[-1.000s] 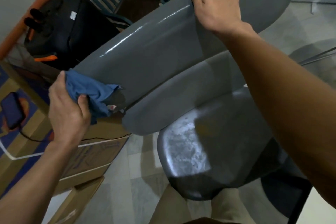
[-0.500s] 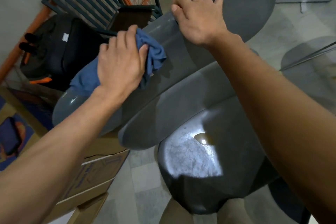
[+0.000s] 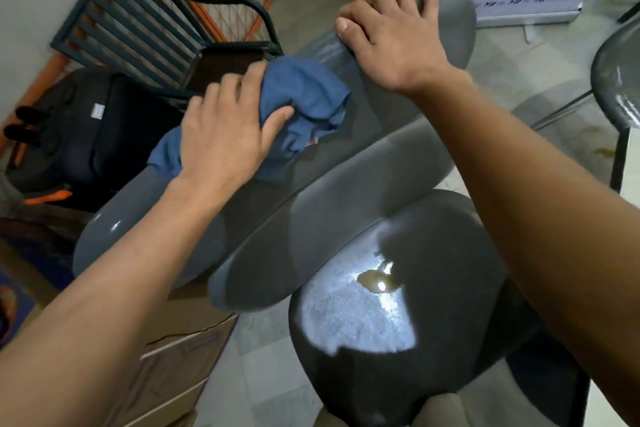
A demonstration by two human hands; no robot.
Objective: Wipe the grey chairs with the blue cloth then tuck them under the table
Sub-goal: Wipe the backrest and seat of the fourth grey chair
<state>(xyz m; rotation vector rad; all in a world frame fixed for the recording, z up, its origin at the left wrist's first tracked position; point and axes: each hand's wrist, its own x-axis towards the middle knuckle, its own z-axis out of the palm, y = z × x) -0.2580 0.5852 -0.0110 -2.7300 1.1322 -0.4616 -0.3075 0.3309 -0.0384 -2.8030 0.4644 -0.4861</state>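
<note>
Head view, looking down on a grey chair (image 3: 363, 163) whose curved backrest runs diagonally across the frame, from lower left to upper right, above its rounded seat. All positions below are given relative to this backrest.

The left hand (image 3: 225, 135) lies palm-down on the top of the backrest, about midway along it. Its fingers are curled over a bunched blue cloth (image 3: 304, 104), with the thumb pressing into the folds from the near side; the cloth is gripped between hand and chair surface. Part of the cloth bulges out beyond the thumb toward the upper end of the backrest, and a smaller flap shows on the opposite side of the hand. The left forearm extends from the lower left corner, crossing the lower end of the backrest.

The right hand (image 3: 391, 42) grasps the upper end of the backrest, just beside the cloth but apart from it. Its fingers wrap over the far edge and the thumb lies along the near face, so the hand clamps the rim. The right forearm descends from this hand to the right edge of the frame, passing above the seat.

The seat (image 3: 415, 322) lies below the backrest, nearest the viewer, with a bright patch of reflected light on it.

Beyond the backrest stand a dark slatted chair (image 3: 138, 28) and a black bag (image 3: 90, 135). Flat cardboard (image 3: 173, 367) lies on the floor beneath its lower end. A second grey chair (image 3: 616, 80) shows at the right edge, well apart.
</note>
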